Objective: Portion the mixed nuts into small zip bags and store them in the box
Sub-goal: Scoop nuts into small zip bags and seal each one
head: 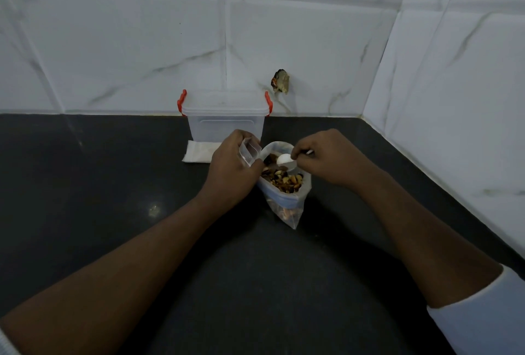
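A large clear bag of mixed nuts [285, 181] stands open on the dark counter [113, 184]. My left hand [231, 168] holds a small clear zip bag [249, 151] open beside the big bag's left rim. My right hand [321, 156] grips a white spoon [285, 159] whose bowl sits just over the nuts. Behind both hands, against the wall, stands the clear plastic box [225, 116], its lid on and its red latches at the sides.
A flat stack of small empty bags [199, 151] lies on the counter in front of the box, left of my hands. Tiled walls close the back and the right side. A small dark object [280, 81] hangs on the back wall.
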